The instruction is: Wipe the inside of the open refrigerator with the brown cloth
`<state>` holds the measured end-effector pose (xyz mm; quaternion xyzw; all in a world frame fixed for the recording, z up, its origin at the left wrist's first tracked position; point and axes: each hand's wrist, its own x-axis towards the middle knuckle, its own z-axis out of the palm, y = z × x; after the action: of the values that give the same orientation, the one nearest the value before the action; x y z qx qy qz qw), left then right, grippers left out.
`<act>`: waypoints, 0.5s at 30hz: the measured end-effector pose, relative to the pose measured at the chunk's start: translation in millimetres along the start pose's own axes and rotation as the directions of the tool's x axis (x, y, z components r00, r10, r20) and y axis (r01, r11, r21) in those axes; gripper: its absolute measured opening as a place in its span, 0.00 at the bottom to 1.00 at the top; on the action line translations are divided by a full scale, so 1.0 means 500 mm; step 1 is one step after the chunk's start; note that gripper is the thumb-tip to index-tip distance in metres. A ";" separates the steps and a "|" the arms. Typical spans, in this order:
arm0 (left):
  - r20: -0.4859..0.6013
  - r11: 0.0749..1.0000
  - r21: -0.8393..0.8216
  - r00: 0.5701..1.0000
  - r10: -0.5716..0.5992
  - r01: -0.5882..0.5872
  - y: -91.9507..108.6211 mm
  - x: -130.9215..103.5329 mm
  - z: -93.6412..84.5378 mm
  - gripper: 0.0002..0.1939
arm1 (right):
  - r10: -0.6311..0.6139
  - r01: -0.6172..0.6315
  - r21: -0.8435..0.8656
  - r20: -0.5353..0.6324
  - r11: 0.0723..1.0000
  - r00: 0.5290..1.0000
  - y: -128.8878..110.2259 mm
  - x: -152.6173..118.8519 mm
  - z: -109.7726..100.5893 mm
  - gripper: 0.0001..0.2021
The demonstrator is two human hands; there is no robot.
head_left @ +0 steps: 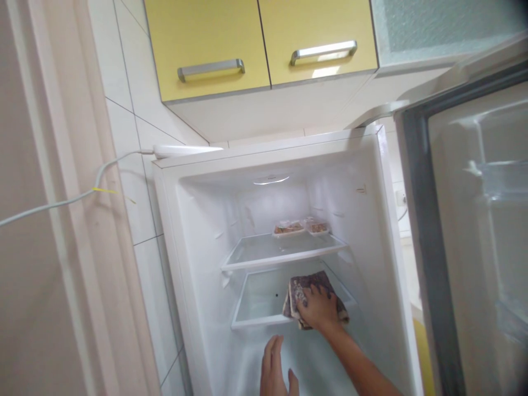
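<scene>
Inside the fridge (167, 220), my right hand (319, 308) presses a folded dark patterned cloth (307, 283) with a pale edge onto the right part of the lower glass shelf (258, 308). Its fingers are bent over the cloth, which hangs a little past the shelf's front edge. My left hand (274, 371) is low in the middle, in front of the fridge's lower part, with its fingers stretched and the thumb apart. Nothing is in it.
Two clear-wrapped food packs, one pack (289, 227) beside another pack (317, 225), sit at the back of the upper shelf (284, 247). The fridge door (437, 220) stands open at right. Yellow cabinets (206, 38) hang above. A white cable (74, 199) crosses at left.
</scene>
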<state>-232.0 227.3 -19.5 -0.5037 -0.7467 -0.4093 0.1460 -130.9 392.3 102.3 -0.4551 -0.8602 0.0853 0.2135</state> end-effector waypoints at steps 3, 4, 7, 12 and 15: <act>-0.086 0.992 -0.102 0.994 0.067 -0.076 0.017 0.049 -0.032 0.32 | -0.131 0.129 0.024 0.128 0.991 0.983 -0.066 -0.017 0.019 0.38; -0.112 0.989 -0.114 0.991 0.078 -0.091 0.019 0.063 -0.051 0.31 | -0.208 0.205 0.031 0.181 0.978 0.961 -0.088 -0.024 0.027 0.42; -0.175 0.992 -0.093 0.982 0.073 -0.090 0.007 0.090 -0.122 0.27 | -0.447 0.449 0.051 0.236 0.892 0.863 -0.150 -0.046 0.046 0.51; -0.205 0.997 0.013 0.975 0.081 -0.080 -0.051 0.081 -0.241 0.24 | -0.421 0.392 0.302 0.035 0.869 0.907 -0.229 -0.060 0.063 0.31; -0.157 0.981 0.104 0.971 0.180 -0.165 -0.079 0.061 -0.288 0.23 | -0.232 0.202 0.601 -0.029 0.774 0.972 -0.269 -0.035 0.070 0.23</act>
<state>-308.0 131.3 70.8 -0.5239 -0.7028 -0.4014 0.2654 -238.3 302.9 112.1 -0.2598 -0.8403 0.3382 0.3347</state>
